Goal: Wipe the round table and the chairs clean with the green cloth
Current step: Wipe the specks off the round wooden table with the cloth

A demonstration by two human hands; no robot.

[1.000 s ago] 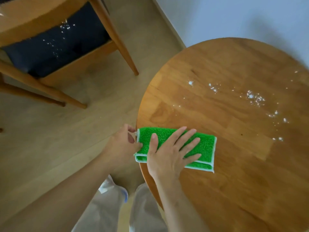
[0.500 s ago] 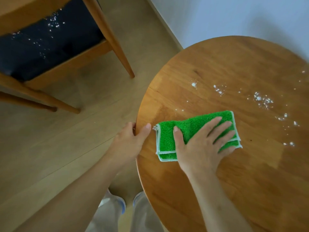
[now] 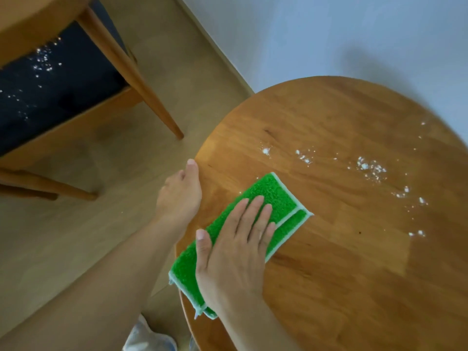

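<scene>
Green cloth, folded, lies near the table's left edge under my right hand, fingers flat and straight on it. My left hand rests at the rim, thumb extended, gripping nothing I can see; white crumbs lie beyond the cloth.

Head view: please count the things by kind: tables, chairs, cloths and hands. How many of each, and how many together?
Round table: 1
Chair: 1, only partly in view
Green cloth: 1
Hands: 2, left hand and right hand
Total: 5
</scene>
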